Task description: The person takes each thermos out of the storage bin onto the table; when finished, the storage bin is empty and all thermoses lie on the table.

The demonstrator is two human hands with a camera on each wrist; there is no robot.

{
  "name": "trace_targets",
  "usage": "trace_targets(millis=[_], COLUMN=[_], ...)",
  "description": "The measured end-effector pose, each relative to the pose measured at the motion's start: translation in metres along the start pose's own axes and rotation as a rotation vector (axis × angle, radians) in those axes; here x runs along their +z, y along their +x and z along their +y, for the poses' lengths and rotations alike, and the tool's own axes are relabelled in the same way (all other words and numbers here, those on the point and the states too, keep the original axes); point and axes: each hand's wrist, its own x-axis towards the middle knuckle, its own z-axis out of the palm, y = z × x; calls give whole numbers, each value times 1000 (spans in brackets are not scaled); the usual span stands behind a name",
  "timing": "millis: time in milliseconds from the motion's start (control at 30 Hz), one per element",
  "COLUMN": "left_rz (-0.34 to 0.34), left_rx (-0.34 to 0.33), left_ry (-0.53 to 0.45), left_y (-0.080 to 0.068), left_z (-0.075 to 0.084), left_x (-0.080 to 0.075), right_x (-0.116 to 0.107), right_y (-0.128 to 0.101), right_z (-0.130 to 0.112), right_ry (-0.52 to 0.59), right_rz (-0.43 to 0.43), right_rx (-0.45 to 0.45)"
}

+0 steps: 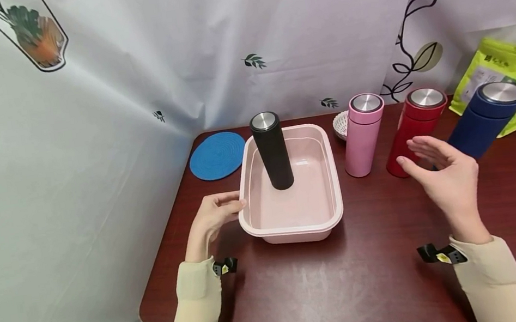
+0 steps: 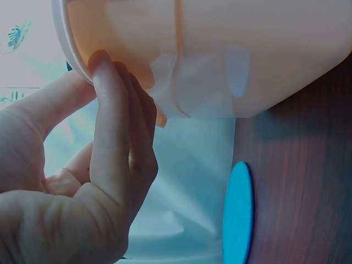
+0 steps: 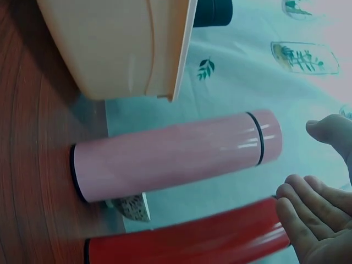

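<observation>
- Lying on the dark red-brown table (image 1: 384, 281), a round blue ribbed mat (image 1: 218, 156) sits beyond the left hand (image 1: 213, 218); the left wrist view cuts it off.
- Thumb and fingers of that hand pinch the left rim of a pale pink rectangular plastic basin (image 1: 295, 211); some fingers are partly hidden in the head view.
- A black cylindrical bottle (image 1: 275, 156) with a silver-topped lid stands inside the basin; the right wrist view shows only its top.
- A small white openwork basket (image 1: 340, 124) is mostly hidden behind a pink cylindrical bottle (image 1: 364, 138).
- A red cylindrical bottle (image 1: 413, 131) stands next, partly covered by the right hand (image 1: 450, 175); thumb spread from fingers held close together; whether they touch it, I cannot tell.
- A dark blue cylindrical bottle (image 1: 482, 121), base hidden behind that hand, covers part of a lime-green pouch (image 1: 496, 61).
</observation>
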Motion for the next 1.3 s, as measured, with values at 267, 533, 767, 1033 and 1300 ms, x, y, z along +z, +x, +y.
trace_targets(millis=[267,533,767,1033,1300], left_rz=[-3,4,25,18,19], left_rx=[12,7,-20,-9,-6], left_ry=[3,12,18,17,25], left_y=[0,1,0,1,1], left_z=[1,1,1,1,2], left_x=[1,2,2,2,3], right_x=[11,24,37,51,65], right_y=[-5,-8,-5,-1,3], right_z=[-8,-14,-19,-28,-33], right_ry=[-7,17,56,63,122], right_rz=[-47,-93,-130,-165,-222], right_rx=[-28,-61,-44,-56,-77])
